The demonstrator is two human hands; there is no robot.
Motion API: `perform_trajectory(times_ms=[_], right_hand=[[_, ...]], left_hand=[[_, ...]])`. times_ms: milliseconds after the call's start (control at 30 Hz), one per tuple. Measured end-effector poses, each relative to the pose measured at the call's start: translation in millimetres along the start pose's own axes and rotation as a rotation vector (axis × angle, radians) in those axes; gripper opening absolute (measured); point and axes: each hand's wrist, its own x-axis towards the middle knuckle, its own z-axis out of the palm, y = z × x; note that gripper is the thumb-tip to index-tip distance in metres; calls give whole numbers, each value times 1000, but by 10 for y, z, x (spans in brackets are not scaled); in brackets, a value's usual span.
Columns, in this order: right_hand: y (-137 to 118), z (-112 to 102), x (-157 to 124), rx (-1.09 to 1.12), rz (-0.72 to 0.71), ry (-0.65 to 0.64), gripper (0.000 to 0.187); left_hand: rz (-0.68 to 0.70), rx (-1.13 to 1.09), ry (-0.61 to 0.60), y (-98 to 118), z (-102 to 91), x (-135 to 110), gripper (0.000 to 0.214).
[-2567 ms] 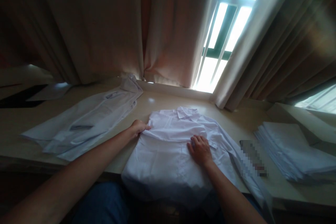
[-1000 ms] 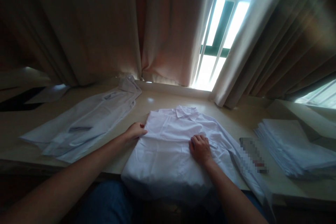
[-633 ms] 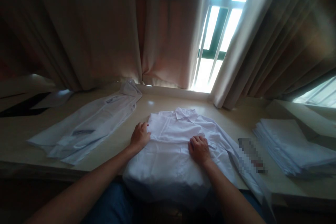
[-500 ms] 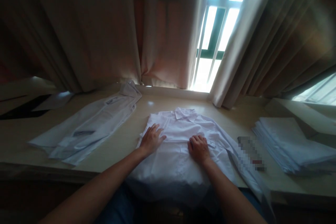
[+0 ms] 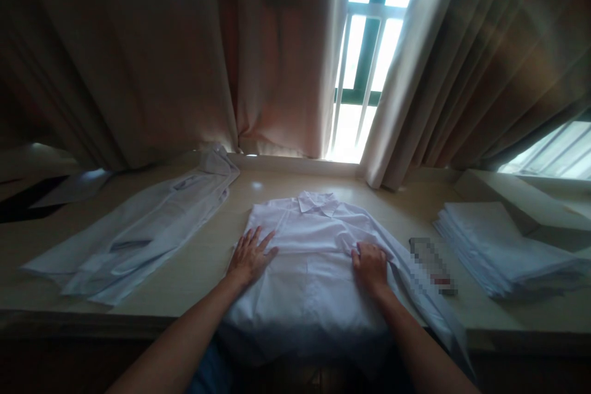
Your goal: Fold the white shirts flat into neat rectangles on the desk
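A white collared shirt [image 5: 305,283] lies spread in front of me, its collar toward the window and its lower part hanging over the table's near edge. My left hand [image 5: 250,257] rests flat on the shirt's left side, fingers spread. On the right side of the shirt, my right hand [image 5: 370,266] is closed, with its fingers bent and together on the fabric; creases run beside its thumb. The right sleeve stretches down past that hand and over the edge.
Another white shirt [image 5: 138,234] lies lengthwise on the left of the table [image 5: 194,280]. At the right are a pile of folded white cloth [image 5: 503,252], a pixelated object [image 5: 431,265] and a pale box-like block [image 5: 503,200]. Curtains [image 5: 401,104] hang behind, at the window.
My hands have moved apart across the shirt, the left one outward to the left and the right one to the right. The cloth between them looks flatter. The view has shifted slightly.
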Motion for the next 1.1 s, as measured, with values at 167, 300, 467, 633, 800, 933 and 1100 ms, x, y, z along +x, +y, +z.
perform_trajectory(times_ms=[167, 300, 467, 633, 800, 933, 1100], right_hand=[[466, -62, -64, -15, -30, -59, 39], [444, -95, -106, -31, -55, -50, 37], [362, -82, -96, -87, 24, -51, 39], [398, -78, -78, -106, 131, -18, 54], [406, -32, -74, -168, 150, -46, 57], [383, 44, -52, -220, 198, -109, 63], [381, 87, -33, -242, 232, -158, 71]], left_hand=[[-11, 15, 29, -16, 37, 8, 59], [-19, 16, 32, -11, 41, 12, 60], [-54, 44, 57, -9, 89, 22, 62], [-84, 85, 84, -36, 145, 29, 63], [-61, 80, 50, -83, 144, 51, 63], [-62, 77, 30, -107, 130, 79, 65], [-52, 84, 19, -110, 112, 88, 66]])
